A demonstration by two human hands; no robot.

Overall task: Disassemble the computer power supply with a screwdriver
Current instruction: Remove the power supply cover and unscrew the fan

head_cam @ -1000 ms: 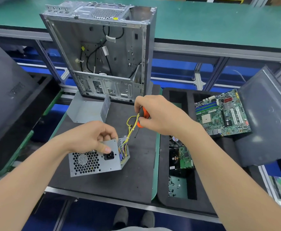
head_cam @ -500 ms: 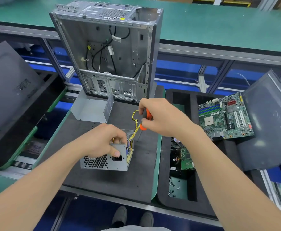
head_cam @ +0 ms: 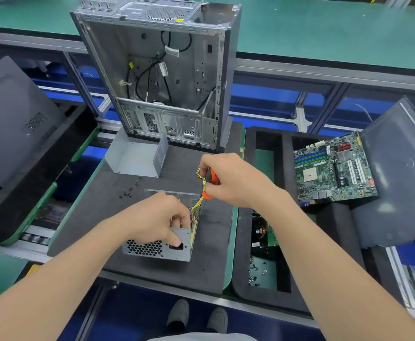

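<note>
On black foam mat (head_cam: pixel 118 217), grey metal power supply box (head_cam: pixel 152 249); behind it, open steel computer case (head_cam: pixel 184 70); to right, green motherboard (head_cam: pixel 334 168).

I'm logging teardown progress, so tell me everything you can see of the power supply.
The power supply is a grey sheet-metal box lying on the black foam mat. Its near face has a honeycomb vent grille and a black power socket. A bundle of yellow and other coloured wires rises from its right end to the right hand, which also holds the orange screwdriver. The left hand grips its top, thumb beside the socket.
</note>
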